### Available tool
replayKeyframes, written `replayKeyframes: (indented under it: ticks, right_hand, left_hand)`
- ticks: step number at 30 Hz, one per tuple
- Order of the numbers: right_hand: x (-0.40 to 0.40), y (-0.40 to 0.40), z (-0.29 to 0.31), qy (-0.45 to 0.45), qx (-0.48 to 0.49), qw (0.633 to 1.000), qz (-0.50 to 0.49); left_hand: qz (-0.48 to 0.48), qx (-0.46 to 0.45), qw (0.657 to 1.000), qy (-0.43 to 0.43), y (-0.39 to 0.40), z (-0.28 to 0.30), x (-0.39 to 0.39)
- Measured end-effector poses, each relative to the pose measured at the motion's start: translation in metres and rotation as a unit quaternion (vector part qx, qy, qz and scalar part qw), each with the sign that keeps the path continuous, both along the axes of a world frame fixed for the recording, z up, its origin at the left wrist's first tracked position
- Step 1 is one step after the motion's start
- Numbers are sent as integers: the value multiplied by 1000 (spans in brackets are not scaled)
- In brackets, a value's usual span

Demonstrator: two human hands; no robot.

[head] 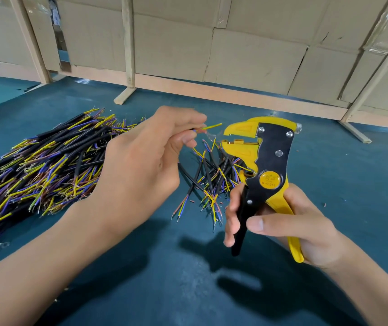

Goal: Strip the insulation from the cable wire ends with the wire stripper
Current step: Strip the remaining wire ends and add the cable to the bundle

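Yellow and black, the wire stripper [262,170] stands upright above the blue table [329,175], its jaws apart and its handles gripped by the right hand [289,229], fingers curled round them. The left hand [146,161], raised just beside the jaws, pinches a short black cable [202,130] whose yellow-green wire end points at them. Between both hands lies a small heap of cables [214,180]; a larger pile [40,161] lies to the left.
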State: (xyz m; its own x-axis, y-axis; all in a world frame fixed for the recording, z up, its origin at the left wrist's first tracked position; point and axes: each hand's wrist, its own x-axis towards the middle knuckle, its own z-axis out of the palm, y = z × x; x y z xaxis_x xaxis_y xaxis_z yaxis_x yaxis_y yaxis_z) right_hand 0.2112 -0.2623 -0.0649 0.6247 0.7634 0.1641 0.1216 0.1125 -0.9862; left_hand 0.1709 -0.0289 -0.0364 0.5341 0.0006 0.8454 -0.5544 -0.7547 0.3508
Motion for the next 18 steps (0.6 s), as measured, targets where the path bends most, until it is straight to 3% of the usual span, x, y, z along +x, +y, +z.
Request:
replayKeyframes:
  ticks: [9, 18]
  right_hand:
    - [0, 0, -4, 5, -1, 1000, -3]
    - [-5, 4, -5, 7, 23, 1000, -7]
  left_hand:
    - [-55, 39, 998, -4, -4, 7, -5]
    - [15, 31, 999, -34, -8, 2, -6]
